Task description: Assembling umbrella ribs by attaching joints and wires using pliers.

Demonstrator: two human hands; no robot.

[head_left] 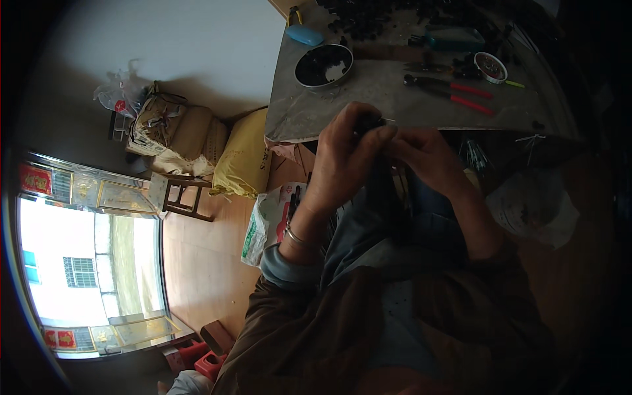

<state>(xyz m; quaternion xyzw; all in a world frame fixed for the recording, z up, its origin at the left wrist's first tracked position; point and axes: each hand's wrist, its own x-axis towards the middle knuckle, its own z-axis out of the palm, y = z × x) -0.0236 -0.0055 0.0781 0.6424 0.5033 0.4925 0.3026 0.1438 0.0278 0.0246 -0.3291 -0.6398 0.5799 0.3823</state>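
My left hand (343,155) is raised just in front of the table edge, its fingers curled around a small black part (370,123). A thin, light-coloured pin or wire (390,120) sticks out beside that part. My right hand (428,157) meets the left one, thumb and fingers pinched together close to the left thumb. Whatever the right fingertips grip is hidden. On the table beyond lie pliers with red handles (469,97). A bowl (324,66) there contains black pieces and something white.
The grey-covered table (382,99) bears a heap of black parts (359,16), a small white dish (490,67), a teal container (454,38) and a blue object (304,35). Left of me are a yellow sack (242,155), a wooden stool (187,196) and a printed bag (266,220).
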